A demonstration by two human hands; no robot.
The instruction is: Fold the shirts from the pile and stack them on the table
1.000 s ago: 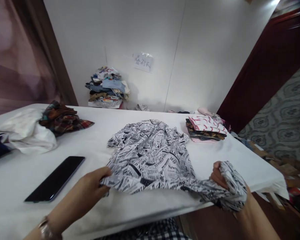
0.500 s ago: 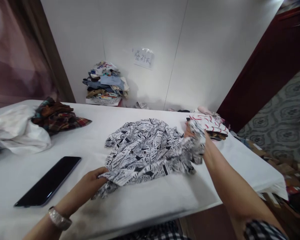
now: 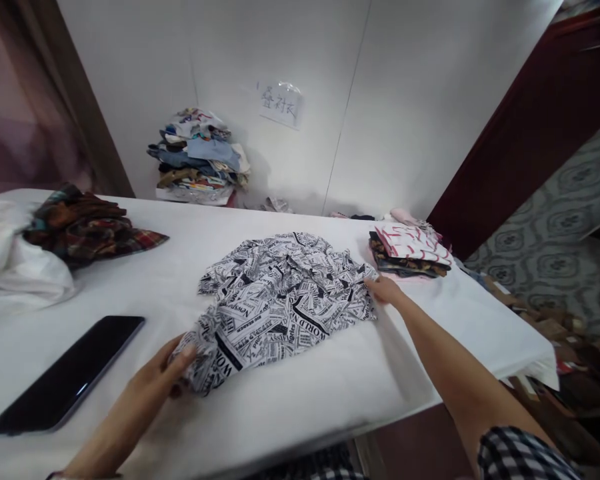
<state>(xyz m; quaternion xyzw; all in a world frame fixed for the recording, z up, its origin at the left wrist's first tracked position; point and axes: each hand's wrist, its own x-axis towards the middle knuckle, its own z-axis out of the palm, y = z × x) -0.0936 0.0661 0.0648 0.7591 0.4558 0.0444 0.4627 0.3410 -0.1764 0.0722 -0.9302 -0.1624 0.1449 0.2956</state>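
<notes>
A black-and-white newspaper-print shirt (image 3: 285, 293) lies bunched and wrinkled on the white-covered table (image 3: 325, 393) in front of me. My left hand (image 3: 173, 367) grips its near left corner, thumb on top and the other fingers underneath. At the shirt's right side, my right hand (image 3: 383, 289) pinches the edge of the fabric. The cloth between the hands rests on the table, its near edge running slantwise from one hand to the other.
A black phone (image 3: 67, 373) lies at the left. Behind it are a white cloth (image 3: 20, 267) and a plaid garment (image 3: 90, 227). Folded clothes (image 3: 413, 250) sit at the right. A tall clothes stack (image 3: 200, 157) stands by the wall, near a paper sign (image 3: 280, 105).
My right hand has come down from its raised position, laying the bunched right part of the shirt flatter. My left hand has shifted slightly left and holds more gathered cloth.
</notes>
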